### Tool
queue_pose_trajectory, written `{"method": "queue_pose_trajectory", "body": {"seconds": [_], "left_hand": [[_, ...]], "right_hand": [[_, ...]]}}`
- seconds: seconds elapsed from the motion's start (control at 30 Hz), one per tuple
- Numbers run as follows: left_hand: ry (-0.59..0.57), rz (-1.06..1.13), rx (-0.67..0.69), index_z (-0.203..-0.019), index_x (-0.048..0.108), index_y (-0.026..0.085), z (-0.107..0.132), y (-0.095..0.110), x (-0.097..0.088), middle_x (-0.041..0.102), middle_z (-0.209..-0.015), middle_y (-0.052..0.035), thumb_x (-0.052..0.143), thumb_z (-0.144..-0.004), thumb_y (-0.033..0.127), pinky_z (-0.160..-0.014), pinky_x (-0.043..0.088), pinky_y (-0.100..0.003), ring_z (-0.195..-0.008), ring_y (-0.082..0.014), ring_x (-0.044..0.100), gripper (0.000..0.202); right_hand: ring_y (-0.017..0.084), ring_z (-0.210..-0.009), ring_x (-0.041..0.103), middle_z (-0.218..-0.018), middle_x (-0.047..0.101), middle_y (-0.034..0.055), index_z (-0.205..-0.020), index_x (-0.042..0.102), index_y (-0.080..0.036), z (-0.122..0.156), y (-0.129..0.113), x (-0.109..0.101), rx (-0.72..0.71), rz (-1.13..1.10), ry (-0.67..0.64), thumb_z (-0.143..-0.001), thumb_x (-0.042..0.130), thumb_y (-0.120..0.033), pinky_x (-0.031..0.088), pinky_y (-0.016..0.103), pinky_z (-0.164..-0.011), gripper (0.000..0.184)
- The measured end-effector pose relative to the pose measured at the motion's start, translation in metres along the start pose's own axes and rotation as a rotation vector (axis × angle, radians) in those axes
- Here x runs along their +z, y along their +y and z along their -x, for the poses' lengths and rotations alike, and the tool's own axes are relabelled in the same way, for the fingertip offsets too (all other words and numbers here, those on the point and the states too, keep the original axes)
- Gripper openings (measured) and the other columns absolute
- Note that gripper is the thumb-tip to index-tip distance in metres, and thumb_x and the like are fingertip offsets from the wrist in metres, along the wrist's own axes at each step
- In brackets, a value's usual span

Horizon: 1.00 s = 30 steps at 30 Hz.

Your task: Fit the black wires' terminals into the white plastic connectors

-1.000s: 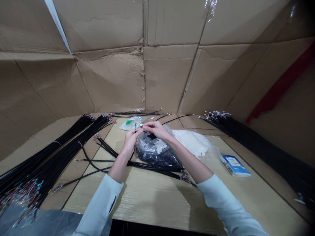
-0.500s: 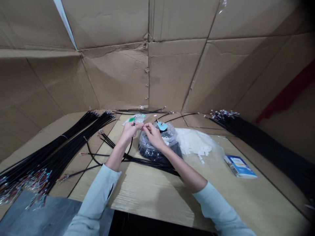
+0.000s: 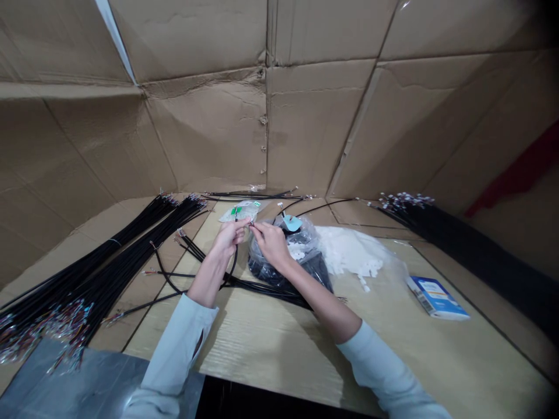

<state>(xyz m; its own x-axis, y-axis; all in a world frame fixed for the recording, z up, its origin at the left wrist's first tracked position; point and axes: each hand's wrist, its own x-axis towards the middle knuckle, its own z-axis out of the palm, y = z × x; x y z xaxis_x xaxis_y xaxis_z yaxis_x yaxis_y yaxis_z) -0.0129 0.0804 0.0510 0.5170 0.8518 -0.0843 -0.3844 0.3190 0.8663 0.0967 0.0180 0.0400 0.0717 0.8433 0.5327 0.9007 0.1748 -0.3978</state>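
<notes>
My left hand (image 3: 230, 237) is closed on the end of a black cable (image 3: 236, 259), which hangs down from it in a curve toward the table. Fingertip to fingertip with it, my right hand (image 3: 269, 243) pinches at the cable's end; whether a small connector sits between the fingers is too small to tell. Just beyond the right hand stands a clear plastic bag (image 3: 312, 235) with dark and white contents, a light blue tag (image 3: 292, 222) on top. Several loose black cables (image 3: 271, 288) run across the table below both hands.
Thick bundles of black cables (image 3: 117, 247) with bare coloured wire ends lie at the left. Another cable bundle (image 3: 471, 262) with white connectors lies at the right. White small parts in a clear bag (image 3: 349, 250), a blue box (image 3: 439, 298) and a green-labelled bag (image 3: 239, 212) are around. Cardboard walls (image 3: 205, 134) enclose the table.
The view has shifted slightly, so table items sit a little further right. Both hands stay together at the cable end; the right fingers have changed their pinch slightly.
</notes>
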Motion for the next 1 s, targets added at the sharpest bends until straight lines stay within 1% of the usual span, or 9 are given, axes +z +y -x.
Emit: {"method": "queue_pose_trajectory", "body": {"seconds": [0.13,0.27,0.4,0.57,0.63,0.73,0.83,0.9,1.0], "left_hand": [[-0.012,-0.018,0.065,-0.059,0.040,0.013,0.003,-0.001,0.002,0.024,-0.043,0.0105,0.075,-0.055,0.022,-0.034,0.008,-0.014,-0.035,0.0013,0.016,0.036],[-0.054,-0.043,0.099,-0.059,0.042,0.012,0.003,-0.002,0.002,0.027,-0.045,0.0093,0.076,-0.054,0.024,-0.034,0.007,-0.016,-0.035,0.0013,0.017,0.037],[-0.040,-0.069,0.110,-0.060,0.046,0.011,0.004,-0.002,0.003,0.028,-0.044,0.0088,0.076,-0.055,0.024,-0.034,0.005,-0.016,-0.035,0.0012,0.018,0.033],[-0.022,-0.077,0.107,-0.060,0.048,0.010,0.006,-0.002,0.005,0.026,-0.041,0.0097,0.076,-0.053,0.023,-0.034,0.006,-0.015,-0.034,0.0013,0.017,0.031],[-0.008,-0.082,0.100,-0.061,0.049,0.009,0.007,-0.002,0.005,0.025,-0.041,0.0102,0.076,-0.052,0.022,-0.034,0.006,-0.014,-0.034,0.0016,0.016,0.031],[0.004,-0.074,0.099,-0.062,0.050,0.009,0.007,-0.002,0.006,0.025,-0.041,0.0104,0.076,-0.053,0.022,-0.034,0.006,-0.014,-0.034,0.0015,0.016,0.030],[0.000,-0.063,0.094,-0.062,0.050,0.009,0.007,-0.003,0.007,0.025,-0.041,0.0105,0.075,-0.055,0.022,-0.034,0.006,-0.014,-0.034,0.0016,0.016,0.029],[0.006,-0.069,0.095,-0.062,0.051,0.009,0.007,-0.003,0.008,0.025,-0.041,0.0102,0.076,-0.055,0.022,-0.034,0.006,-0.014,-0.033,0.0017,0.017,0.029],[0.020,-0.081,0.094,-0.062,0.052,0.008,0.008,-0.003,0.010,0.026,-0.040,0.0100,0.076,-0.054,0.021,-0.033,0.006,-0.015,-0.032,0.0017,0.017,0.029]], "right_hand": [[0.016,-0.071,0.056,-0.080,0.065,0.0080,-0.081,0.066,-0.015,-0.001,0.002,-0.001,-0.007,-0.082,-0.008,-0.089,0.040,-0.027,0.035,0.025,-0.065,0.030],[0.016,-0.073,0.058,-0.082,0.066,0.0073,-0.084,0.065,-0.016,0.000,0.004,-0.002,0.007,-0.169,0.034,-0.089,0.041,-0.031,0.036,0.024,-0.066,0.029],[0.017,-0.073,0.060,-0.082,0.067,0.0082,-0.085,0.064,-0.015,0.001,0.004,-0.002,-0.010,-0.102,0.043,-0.089,0.039,-0.030,0.034,0.025,-0.065,0.030],[0.017,-0.069,0.059,-0.080,0.067,0.0088,-0.077,0.064,-0.015,0.000,0.005,-0.002,-0.038,-0.005,0.015,-0.089,0.036,-0.027,0.032,0.025,-0.065,0.033],[0.017,-0.066,0.057,-0.076,0.067,0.0086,-0.073,0.064,-0.015,0.000,0.005,-0.003,-0.040,-0.004,0.021,-0.088,0.037,-0.026,0.032,0.026,-0.065,0.033],[0.014,-0.057,0.052,-0.063,0.063,0.0048,-0.064,0.064,-0.013,-0.001,0.003,-0.005,0.041,-0.156,0.016,-0.085,0.042,-0.030,0.031,0.024,-0.059,0.036],[0.011,-0.050,0.045,-0.052,0.057,0.0005,-0.060,0.066,-0.013,-0.004,0.002,-0.009,0.149,-0.356,-0.012,-0.082,0.047,-0.036,0.029,0.022,-0.054,0.037],[0.009,-0.048,0.042,-0.047,0.052,-0.0012,-0.059,0.067,-0.013,-0.005,0.002,-0.011,0.168,-0.387,-0.024,-0.080,0.049,-0.035,0.029,0.022,-0.054,0.035],[0.009,-0.047,0.040,-0.043,0.048,-0.0020,-0.057,0.068,-0.013,-0.005,0.002,-0.013,0.157,-0.369,-0.029,-0.078,0.051,-0.031,0.029,0.021,-0.055,0.032]]}}
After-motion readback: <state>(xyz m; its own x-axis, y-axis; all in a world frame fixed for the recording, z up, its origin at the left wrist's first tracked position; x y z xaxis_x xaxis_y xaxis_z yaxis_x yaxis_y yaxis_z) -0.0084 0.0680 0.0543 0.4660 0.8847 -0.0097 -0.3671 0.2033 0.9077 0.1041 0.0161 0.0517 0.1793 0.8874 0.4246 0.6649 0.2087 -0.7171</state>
